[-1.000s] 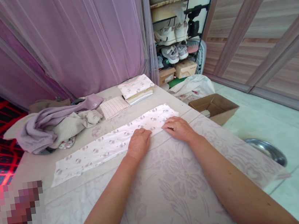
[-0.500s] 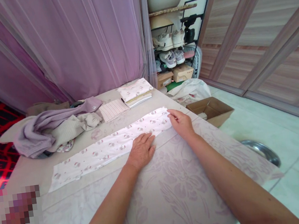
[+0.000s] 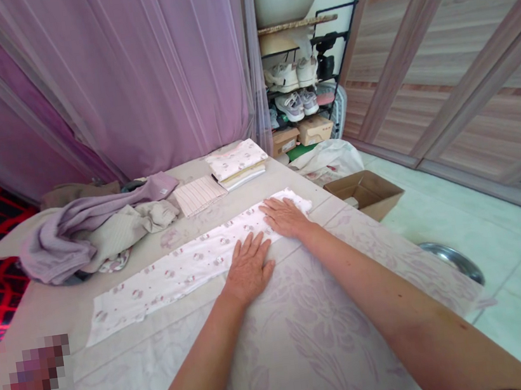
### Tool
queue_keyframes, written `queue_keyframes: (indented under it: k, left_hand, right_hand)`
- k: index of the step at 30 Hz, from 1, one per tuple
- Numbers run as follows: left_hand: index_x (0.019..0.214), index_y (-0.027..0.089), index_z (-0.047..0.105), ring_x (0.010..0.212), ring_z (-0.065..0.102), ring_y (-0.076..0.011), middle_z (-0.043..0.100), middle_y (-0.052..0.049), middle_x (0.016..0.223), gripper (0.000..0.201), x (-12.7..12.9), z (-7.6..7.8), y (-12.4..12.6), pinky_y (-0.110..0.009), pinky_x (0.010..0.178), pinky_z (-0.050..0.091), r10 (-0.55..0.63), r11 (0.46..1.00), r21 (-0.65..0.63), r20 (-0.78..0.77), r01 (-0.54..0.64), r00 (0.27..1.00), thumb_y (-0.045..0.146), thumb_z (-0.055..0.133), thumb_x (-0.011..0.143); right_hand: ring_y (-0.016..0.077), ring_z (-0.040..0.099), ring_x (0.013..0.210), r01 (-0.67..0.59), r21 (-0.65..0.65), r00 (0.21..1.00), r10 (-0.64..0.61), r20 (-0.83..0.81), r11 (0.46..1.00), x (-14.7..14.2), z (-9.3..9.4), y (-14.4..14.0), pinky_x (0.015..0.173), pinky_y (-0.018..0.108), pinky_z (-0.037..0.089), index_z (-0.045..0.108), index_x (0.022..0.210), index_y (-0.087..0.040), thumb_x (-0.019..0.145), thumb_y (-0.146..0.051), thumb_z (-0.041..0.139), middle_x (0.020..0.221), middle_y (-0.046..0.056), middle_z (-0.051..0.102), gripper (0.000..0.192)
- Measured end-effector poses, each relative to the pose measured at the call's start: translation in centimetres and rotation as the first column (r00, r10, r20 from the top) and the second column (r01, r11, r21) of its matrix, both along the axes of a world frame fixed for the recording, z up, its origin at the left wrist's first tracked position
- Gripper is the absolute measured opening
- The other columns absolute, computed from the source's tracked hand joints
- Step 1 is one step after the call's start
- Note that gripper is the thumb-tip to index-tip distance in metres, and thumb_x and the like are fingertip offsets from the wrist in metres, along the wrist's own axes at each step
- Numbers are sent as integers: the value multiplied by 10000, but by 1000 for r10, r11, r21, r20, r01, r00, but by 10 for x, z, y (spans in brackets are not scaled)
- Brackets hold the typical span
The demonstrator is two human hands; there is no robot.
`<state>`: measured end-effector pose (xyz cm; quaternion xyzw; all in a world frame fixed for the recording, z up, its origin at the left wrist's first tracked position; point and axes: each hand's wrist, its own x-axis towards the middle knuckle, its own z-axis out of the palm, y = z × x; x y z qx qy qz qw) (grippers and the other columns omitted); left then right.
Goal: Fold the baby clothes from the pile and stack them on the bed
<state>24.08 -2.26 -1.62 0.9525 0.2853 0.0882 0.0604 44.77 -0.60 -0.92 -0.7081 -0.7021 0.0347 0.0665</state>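
Observation:
A long narrow strip of white patterned cloth (image 3: 175, 273) lies folded flat across the bed's pale floral cover (image 3: 309, 342). My left hand (image 3: 249, 267) rests flat, fingers spread, on the strip's near edge around its middle. My right hand (image 3: 286, 215) presses flat on the strip's right end. Neither hand grips anything.
A heap of lilac and beige clothes (image 3: 83, 234) sits at the back left. Folded pieces (image 3: 237, 161) and a striped cloth (image 3: 199, 194) lie at the back. An open cardboard box (image 3: 365, 191), a metal bowl (image 3: 453, 256) and a shoe rack (image 3: 303, 80) stand to the right on the floor.
My right hand let go of the strip's right corner and moved left to lie flat on the cloth. My left hand opened out flat on the near edge.

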Motion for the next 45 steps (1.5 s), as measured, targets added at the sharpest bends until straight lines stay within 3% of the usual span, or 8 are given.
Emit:
queue_keyframes:
  k: [7, 14, 18, 23, 28, 36, 40, 45]
  left_hand:
    - [1446, 156, 337, 1389, 311, -263, 365, -111, 1498, 612, -47, -4, -6, -471, 1128, 270, 87, 988, 133, -26, -83, 996, 498, 336, 939]
    - [1349, 109, 479, 1311, 431, -277, 482, -146, 1412, 550, -105, -5, -7, -441, 1086, 362, 253, 940, 217, 69, -262, 965, 452, 345, 940]
    - [1305, 101, 525, 1295, 445, -288, 503, -155, 1390, 503, -108, -5, -8, -449, 1076, 373, 307, 925, 205, 95, -320, 947, 404, 367, 936]
    - [1383, 223, 454, 1347, 380, -289, 457, -66, 1444, 490, -107, 2, -14, -542, 1090, 304, 353, 931, 110, -31, -348, 935, 405, 356, 939]
    - [1443, 268, 357, 1390, 306, -284, 370, -48, 1498, 546, -121, 6, -14, -580, 1117, 205, 359, 933, 26, -109, -359, 927, 471, 338, 936]
    - [1396, 219, 443, 1381, 324, -287, 400, -79, 1481, 525, -130, 4, -16, -511, 1126, 245, 372, 927, 63, -46, -369, 927, 448, 371, 929]
    - [1392, 137, 443, 1374, 332, -301, 425, -120, 1460, 560, -133, 9, -17, -514, 1133, 234, 454, 889, 86, -18, -451, 891, 432, 385, 920]
    - [1392, 201, 449, 1372, 337, -289, 409, -74, 1474, 522, -165, 18, -2, -574, 1120, 206, 616, 787, 42, -96, -615, 782, 429, 301, 946]
  right_hand:
    - [239, 248, 1404, 20, 4, 999, -20, 31, 1000, -4, 1, -1, 1128, 493, 163, 374, 1437, -203, 970, -389, 217, 1529, 65, 311, 527]
    - [237, 245, 1405, 35, -54, 998, -32, 62, 998, -6, 10, -2, 1127, 481, 171, 370, 1440, -194, 966, -383, 215, 1529, 73, 309, 533]
    - [249, 215, 1417, 81, -68, 996, -79, 35, 994, -32, 19, 0, 1133, 528, 109, 334, 1456, -216, 964, -419, 210, 1545, 85, 267, 548]
    - [248, 139, 1438, -7, -83, 1000, 6, -13, 997, -68, 14, -2, 1132, 557, 71, 278, 1478, -252, 955, -503, 184, 1573, 73, 179, 588]
    - [256, 128, 1439, 11, -121, 1000, -11, 1, 993, -68, 6, -1, 1122, 571, 101, 288, 1475, -251, 947, -540, 170, 1574, 75, 174, 614]
    - [268, 149, 1434, 62, -99, 998, -60, 27, 993, -93, 22, -5, 1117, 589, 76, 291, 1474, -234, 955, -501, 213, 1564, 104, 201, 588]
    - [242, 129, 1441, -42, 2, 999, 42, -2, 999, -131, 21, -7, 1131, 560, 41, 260, 1483, -254, 958, -498, 214, 1571, 84, 184, 580]
    - [254, 133, 1439, -124, -84, 992, 123, -12, 989, -149, 7, -8, 1121, 583, 59, 311, 1465, -258, 950, -517, 231, 1568, 78, 196, 582]
